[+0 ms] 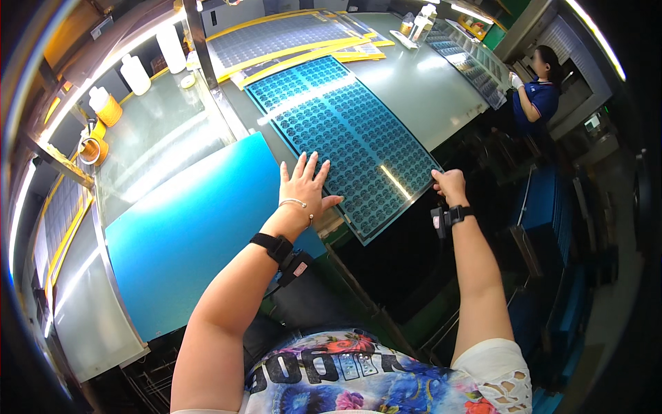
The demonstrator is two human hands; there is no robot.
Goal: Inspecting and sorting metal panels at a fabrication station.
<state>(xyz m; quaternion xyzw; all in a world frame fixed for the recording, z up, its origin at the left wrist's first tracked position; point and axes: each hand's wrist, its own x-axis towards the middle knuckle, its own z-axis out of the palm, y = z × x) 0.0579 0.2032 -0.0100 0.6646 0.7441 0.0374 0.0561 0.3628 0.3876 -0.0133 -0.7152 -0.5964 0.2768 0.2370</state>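
A blue-green rectangular panel [350, 136], covered in rows of small round dark patterns, lies slanting across the worktop with its near end jutting past the front edge. My right hand [449, 185] pinches that panel near its right corner, thumb and fingers closed on the rim. With fingers spread, my left hand [303, 188] rests at the panel's left edge, fingertips touching or just beside it; exact contact I cannot tell. To the left of it lies a plain bright blue sheet [200, 228], partly behind my left forearm.
Yellow-edged clear sheets [289, 40] are stacked at the back. White bottles [136, 74] and orange tape rolls [93, 149] stand at left. A metal post [198, 41] rises between the worktops. At right, a person [536, 93] handles another patterned panel [469, 58]. Blue sheets [548, 214] stand below.
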